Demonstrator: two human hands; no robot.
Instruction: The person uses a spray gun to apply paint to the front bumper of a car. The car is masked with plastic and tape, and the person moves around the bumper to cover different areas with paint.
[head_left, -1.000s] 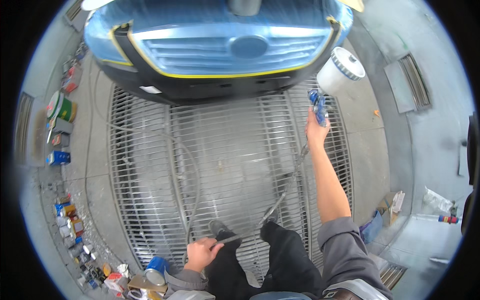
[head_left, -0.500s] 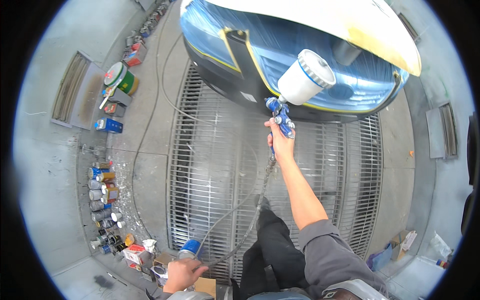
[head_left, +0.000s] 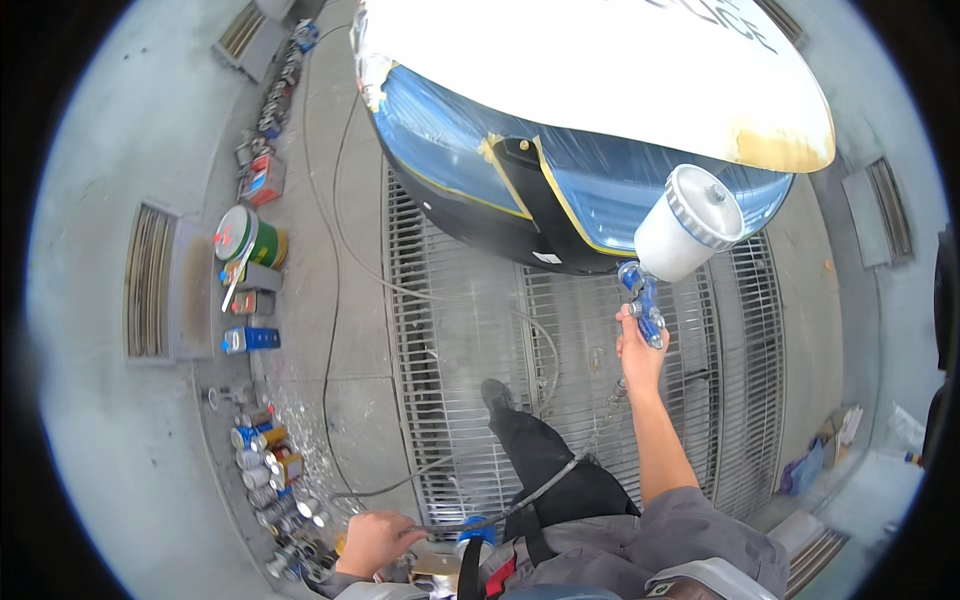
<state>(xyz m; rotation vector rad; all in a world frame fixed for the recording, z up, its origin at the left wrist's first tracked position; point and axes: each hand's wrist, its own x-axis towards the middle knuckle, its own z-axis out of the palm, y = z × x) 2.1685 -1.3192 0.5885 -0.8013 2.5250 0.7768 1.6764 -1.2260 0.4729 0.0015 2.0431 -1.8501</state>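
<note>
My right hand [head_left: 640,352] is closed round the handle of a blue spray gun [head_left: 643,300], held out in front of me at the right. A large white paint cup [head_left: 688,222] is mounted on the gun and tilts to the right. A grey air hose [head_left: 545,488] runs down from the gun's handle and across my thigh to my left hand [head_left: 378,543]. The left fingers are closed on that hose, low at the left. Beyond the gun stands a vehicle front with a white upper panel [head_left: 590,70], blue-looking masking film [head_left: 590,185] edged with yellow tape, and a black lower bumper [head_left: 480,230].
Metal floor grating [head_left: 450,350] lies under my feet. Along the left wall stand a green bucket [head_left: 262,242], a blue rectangular can [head_left: 252,340] and several paint cans [head_left: 262,470]. More hose [head_left: 330,300] trails over the concrete. A blue-lidded can [head_left: 478,530] stands close by my legs.
The spray gun and my right hand have moved right and nearer to me. The hose now lies higher across my legs. My view has turned, and one leg is stretched further forward.
</note>
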